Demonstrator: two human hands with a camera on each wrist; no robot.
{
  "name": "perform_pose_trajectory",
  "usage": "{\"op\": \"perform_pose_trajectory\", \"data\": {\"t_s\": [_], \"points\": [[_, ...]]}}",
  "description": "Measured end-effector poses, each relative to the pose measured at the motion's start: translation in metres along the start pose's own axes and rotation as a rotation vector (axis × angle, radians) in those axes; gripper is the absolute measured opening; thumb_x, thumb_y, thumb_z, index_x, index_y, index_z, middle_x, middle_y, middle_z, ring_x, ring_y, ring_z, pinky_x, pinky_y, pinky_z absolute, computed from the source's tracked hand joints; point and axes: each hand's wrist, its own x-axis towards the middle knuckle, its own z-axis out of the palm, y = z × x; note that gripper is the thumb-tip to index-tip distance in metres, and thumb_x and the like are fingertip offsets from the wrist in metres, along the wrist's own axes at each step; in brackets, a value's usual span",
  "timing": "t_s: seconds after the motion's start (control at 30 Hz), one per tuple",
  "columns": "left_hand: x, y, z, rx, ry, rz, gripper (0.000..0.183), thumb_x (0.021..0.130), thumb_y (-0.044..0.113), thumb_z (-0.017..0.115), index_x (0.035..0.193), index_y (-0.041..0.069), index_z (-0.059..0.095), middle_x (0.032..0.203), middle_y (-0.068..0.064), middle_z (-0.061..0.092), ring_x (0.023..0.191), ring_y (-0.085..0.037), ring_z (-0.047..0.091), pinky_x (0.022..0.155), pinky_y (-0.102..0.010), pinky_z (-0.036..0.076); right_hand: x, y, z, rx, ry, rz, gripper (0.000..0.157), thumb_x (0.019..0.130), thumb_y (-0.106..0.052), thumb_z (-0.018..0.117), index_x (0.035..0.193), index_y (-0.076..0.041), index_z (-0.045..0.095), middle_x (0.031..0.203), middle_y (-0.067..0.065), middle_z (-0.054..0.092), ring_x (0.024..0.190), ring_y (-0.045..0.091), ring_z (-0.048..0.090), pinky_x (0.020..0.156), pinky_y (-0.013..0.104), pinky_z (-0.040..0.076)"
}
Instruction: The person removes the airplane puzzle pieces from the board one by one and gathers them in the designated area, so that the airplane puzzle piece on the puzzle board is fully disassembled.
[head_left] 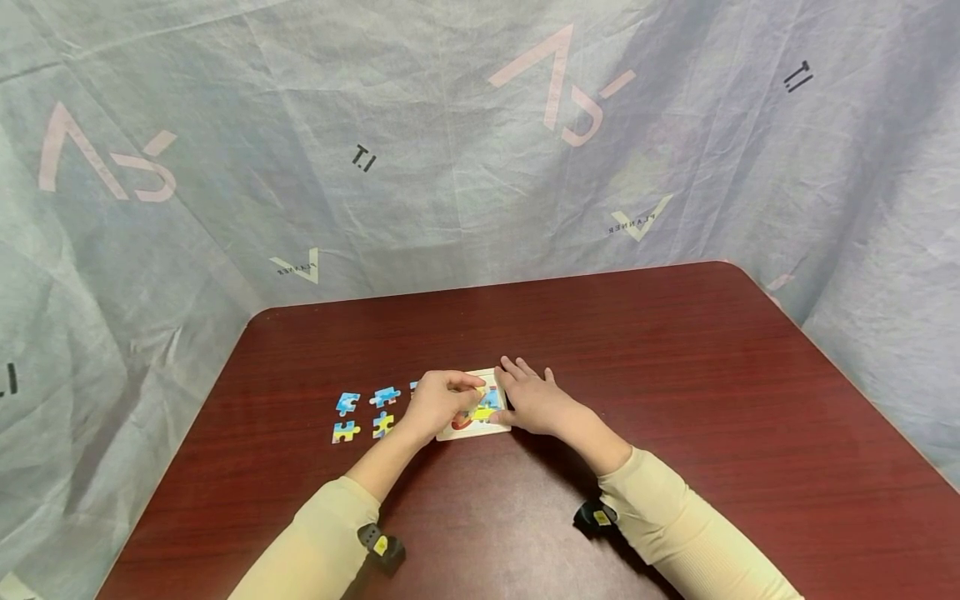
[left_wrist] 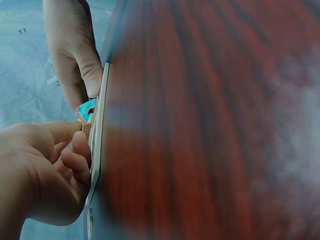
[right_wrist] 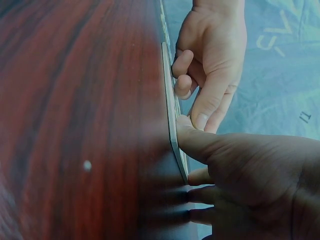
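Over a small pale puzzle tray (head_left: pixel 474 432), my left hand (head_left: pixel 442 404) pinches a jigsaw piece (left_wrist: pixel 86 110) between thumb and index finger. The piece shows teal and red and tilts up from the tray in the left wrist view. Its other fingers curl loosely near the surface. My right hand (head_left: pixel 543 407) lies at the tray's right side with fingers spread, and its thumb (right_wrist: pixel 189 135) rests on the tray's edge. Between the hands, a yellow and blue picture section (head_left: pixel 486 408) shows inside the frame; my left hand hides the rest.
Several loose jigsaw pieces lie left of the tray, among them a blue one (head_left: pixel 348 403) and a yellow and blue one (head_left: pixel 345 432). Another piece (head_left: pixel 413 386) is partly hidden behind my left hand. The reddish-brown table (head_left: pixel 637 350) meets a grey fabric backdrop (head_left: pixel 450 208) behind.
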Motion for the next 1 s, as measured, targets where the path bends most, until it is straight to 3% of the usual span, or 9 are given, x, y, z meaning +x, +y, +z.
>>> {"op": "perform_pose_trajectory", "data": {"t_s": [0.23,0.53,0.73,1.0], "points": [[0.000,-0.001,-0.002,0.017,0.025,0.003,0.017,0.093,0.008,0.072,0.109,0.007,0.078,0.096,-0.007,0.071,0.050,-0.015,0.051,0.051,-0.027,0.045,0.000,0.000,0.000,-0.006,0.002,0.003,0.083,0.096,-0.045,0.068,0.157,-0.001,0.033,0.165,0.019,0.021,0.151,0.038,0.017,0.112,0.071,0.019],[-0.002,-0.004,-0.005,-0.018,0.059,0.004,0.016,0.091,0.005,0.073,0.107,0.004,0.078,0.088,-0.006,0.072,0.054,-0.017,0.053,0.044,-0.024,0.035,-0.001,-0.001,0.000,0.009,0.001,0.008,0.083,0.096,-0.045,0.069,0.157,-0.001,0.032,0.165,0.018,0.021,0.151,0.038,0.017,0.113,0.070,0.018],[-0.004,-0.006,-0.008,0.020,0.102,0.014,0.014,0.090,0.006,0.075,0.103,0.005,0.079,0.084,-0.004,0.071,0.054,-0.016,0.053,0.047,-0.024,0.038,-0.001,0.000,0.001,0.002,0.006,0.003,0.084,0.096,-0.045,0.069,0.156,0.000,0.033,0.165,0.018,0.021,0.151,0.038,0.017,0.112,0.070,0.018],[-0.007,-0.008,-0.014,0.023,0.107,-0.017,0.015,0.090,0.010,0.075,0.104,0.007,0.079,0.077,-0.003,0.067,0.052,-0.014,0.048,0.047,-0.024,0.037,-0.001,0.000,0.000,0.001,0.007,-0.003,0.083,0.096,-0.045,0.068,0.156,0.000,0.032,0.165,0.019,0.021,0.151,0.039,0.017,0.112,0.071,0.018]]}}
